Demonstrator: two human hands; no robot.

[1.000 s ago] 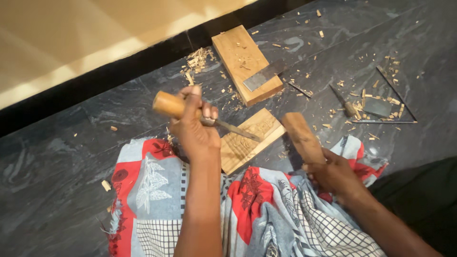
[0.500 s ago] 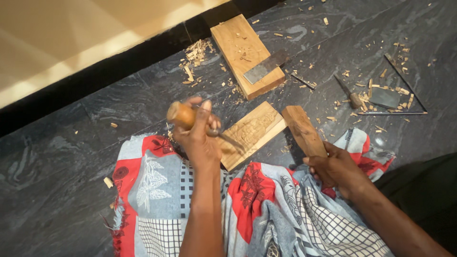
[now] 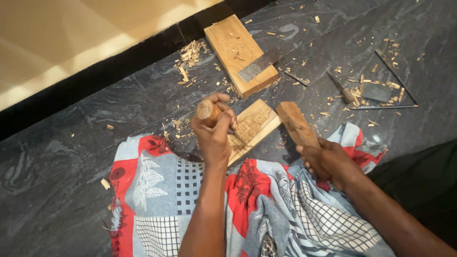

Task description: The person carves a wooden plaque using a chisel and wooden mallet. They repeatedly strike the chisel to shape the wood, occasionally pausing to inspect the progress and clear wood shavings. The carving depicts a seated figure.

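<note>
1. The left hand [image 3: 214, 135] is closed around a chisel [image 3: 209, 113] with a rounded wooden handle. The handle's butt end points up toward the camera, and the blade slants down to the right onto a carved wooden panel [image 3: 252, 128].
2. The right hand [image 3: 326, 159] is wrapped tight around the lower end of a wooden mallet [image 3: 296, 123], a blocky length of wood. It stands just to the right of the panel, its head clear of the chisel.
3. The carved panel lies flat on the floor [image 3: 71, 162] between the two hands, set at a slant. Its top face shows relief carving; the near corner is hidden under the left hand.
4. Both forearms reach out over a patterned cloth [image 3: 157, 190] in red, pale blue and white, with checks and leaf prints. It covers the lap and spills onto the floor.
5. Beyond the panel lies a larger plain wooden block [image 3: 228, 47], with a flat grey metal blade [image 3: 257, 66] resting across its near end.
6. To the right, well apart from the hands, several loose tools lie on the floor: a small wooden-handled tool [image 3: 343, 90], a thin metal rod [image 3: 383, 107] and a dark flat piece [image 3: 376, 91].
7. Wood chips [image 3: 190, 52] are scattered over the dark marbled floor, thickest just left of the block.
</note>
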